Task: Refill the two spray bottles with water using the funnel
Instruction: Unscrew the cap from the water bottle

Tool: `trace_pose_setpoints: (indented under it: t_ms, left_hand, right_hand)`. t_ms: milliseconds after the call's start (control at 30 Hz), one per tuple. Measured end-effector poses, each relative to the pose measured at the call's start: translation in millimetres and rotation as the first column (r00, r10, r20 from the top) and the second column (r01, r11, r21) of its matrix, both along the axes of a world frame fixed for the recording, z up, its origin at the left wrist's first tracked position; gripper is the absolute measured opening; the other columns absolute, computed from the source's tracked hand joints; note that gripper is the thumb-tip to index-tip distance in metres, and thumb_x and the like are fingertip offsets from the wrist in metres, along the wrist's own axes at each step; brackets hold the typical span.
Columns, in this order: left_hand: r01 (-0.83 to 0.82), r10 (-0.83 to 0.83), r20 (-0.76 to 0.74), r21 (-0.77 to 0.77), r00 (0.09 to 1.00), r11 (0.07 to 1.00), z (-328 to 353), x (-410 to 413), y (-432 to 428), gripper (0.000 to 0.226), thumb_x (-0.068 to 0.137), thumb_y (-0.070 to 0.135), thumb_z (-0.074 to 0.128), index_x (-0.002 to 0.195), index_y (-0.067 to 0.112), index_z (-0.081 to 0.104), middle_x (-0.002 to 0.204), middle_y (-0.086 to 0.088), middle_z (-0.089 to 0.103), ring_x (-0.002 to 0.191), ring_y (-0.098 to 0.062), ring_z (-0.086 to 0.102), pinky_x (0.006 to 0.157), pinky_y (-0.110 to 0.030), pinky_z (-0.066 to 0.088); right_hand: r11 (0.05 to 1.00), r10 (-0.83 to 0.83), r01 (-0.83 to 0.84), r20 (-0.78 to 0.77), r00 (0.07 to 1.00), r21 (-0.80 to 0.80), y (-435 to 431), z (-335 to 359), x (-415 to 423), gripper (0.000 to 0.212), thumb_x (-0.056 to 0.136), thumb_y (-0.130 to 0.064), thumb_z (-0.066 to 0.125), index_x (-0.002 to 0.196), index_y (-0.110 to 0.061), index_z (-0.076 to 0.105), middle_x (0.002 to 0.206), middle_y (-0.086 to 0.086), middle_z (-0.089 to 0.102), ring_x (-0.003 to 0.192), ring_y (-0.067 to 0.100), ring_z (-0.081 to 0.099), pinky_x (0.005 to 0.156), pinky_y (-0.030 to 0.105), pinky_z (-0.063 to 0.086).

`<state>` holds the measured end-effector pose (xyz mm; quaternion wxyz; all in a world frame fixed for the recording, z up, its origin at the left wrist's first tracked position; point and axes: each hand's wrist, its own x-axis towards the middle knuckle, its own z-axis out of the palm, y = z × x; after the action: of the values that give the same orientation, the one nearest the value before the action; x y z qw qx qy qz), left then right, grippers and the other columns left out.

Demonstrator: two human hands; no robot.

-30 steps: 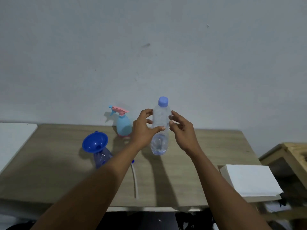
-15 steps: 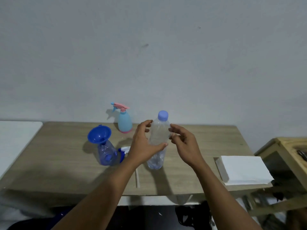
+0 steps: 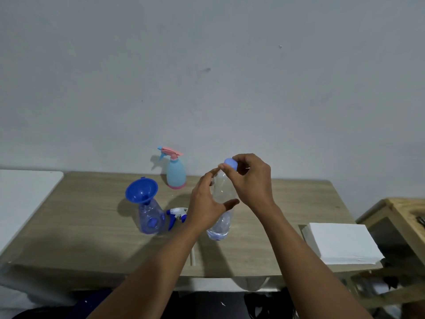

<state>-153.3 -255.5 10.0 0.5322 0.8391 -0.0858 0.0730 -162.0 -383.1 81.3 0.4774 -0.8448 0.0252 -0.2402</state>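
Note:
A clear water bottle (image 3: 221,224) with a little water in its base stands on the wooden table (image 3: 92,217). My left hand (image 3: 207,206) wraps its middle. My right hand (image 3: 250,180) pinches the bottle's blue cap (image 3: 230,164) at the top. To the left, a blue funnel (image 3: 141,189) sits in the neck of a clear blue spray bottle (image 3: 150,217). That bottle's white-and-blue spray head (image 3: 176,214) lies on the table beside it. A light blue spray bottle with a pink trigger (image 3: 176,172) stands at the back by the wall.
A stack of white paper (image 3: 340,242) lies at the table's right front corner. A wooden stand (image 3: 402,210) is to the right of the table, a white surface (image 3: 25,194) to the left. A thin white tube (image 3: 193,256) lies near the front edge.
The water bottle has come down onto the table. My right hand has moved up from the bottle's side to its cap, while the left stays around the body.

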Motion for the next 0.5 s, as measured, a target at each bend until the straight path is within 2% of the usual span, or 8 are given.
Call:
trace_pose_setpoints:
  t_ms: [133,267,333,400,500]
  left_hand:
    - [-0.003,0.003,-0.008,0.004,1.000,1.000,-2,0,-1,0.094,0.061,0.045,0.091,0.139,0.037,0.039,0.132,0.016,0.056,0.119,-0.006,0.053,0.097,-0.036,0.053]
    - [0.009,-0.009,-0.013,-0.005,1.000,1.000,-3,3,2,0.097,0.059,0.051,0.090,0.140,0.037,0.039,0.135,0.017,0.053,0.119,-0.006,0.053,0.096,-0.038,0.053]
    - [0.002,-0.002,-0.018,0.000,1.000,1.000,-3,4,2,0.094,0.057,0.054,0.090,0.136,0.039,0.040,0.131,0.018,0.055,0.117,-0.006,0.054,0.095,-0.038,0.054]
    - [-0.003,0.004,-0.028,0.013,1.000,1.000,-2,3,2,0.090,0.056,0.055,0.089,0.131,0.042,0.041,0.127,0.019,0.056,0.115,-0.004,0.054,0.094,-0.038,0.055]
    - [0.008,-0.009,-0.017,-0.015,1.000,1.000,-3,1,3,0.093,0.055,0.052,0.091,0.133,0.043,0.040,0.128,0.019,0.057,0.116,-0.003,0.055,0.093,-0.038,0.055]
  right_hand:
    - [0.988,0.114,-0.109,0.033,0.993,-0.110,-6,1,0,0.025,0.090,-0.028,0.074,0.110,-0.014,0.072,0.099,-0.006,0.070,0.086,0.008,0.065,0.074,0.019,0.053]
    - [0.957,0.243,-0.251,-0.075,0.967,-0.145,-13,4,-3,0.035,0.099,-0.022,0.058,0.134,-0.017,0.063,0.116,-0.011,0.066,0.101,0.006,0.059,0.084,0.020,0.047]
    - [0.967,0.216,-0.221,-0.057,0.975,-0.126,-10,2,-4,0.038,0.096,-0.026,0.064,0.134,-0.019,0.063,0.114,-0.013,0.065,0.098,0.006,0.059,0.083,0.021,0.048]
    - [0.987,0.136,-0.134,0.023,0.990,-0.094,-3,-1,-3,0.040,0.088,-0.034,0.075,0.125,-0.021,0.067,0.112,-0.012,0.064,0.091,0.006,0.062,0.078,0.020,0.052]
    - [0.996,0.074,-0.069,0.098,0.992,-0.056,2,-7,0,0.035,0.086,-0.033,0.077,0.118,-0.023,0.069,0.108,-0.013,0.063,0.085,0.005,0.063,0.074,0.020,0.054]
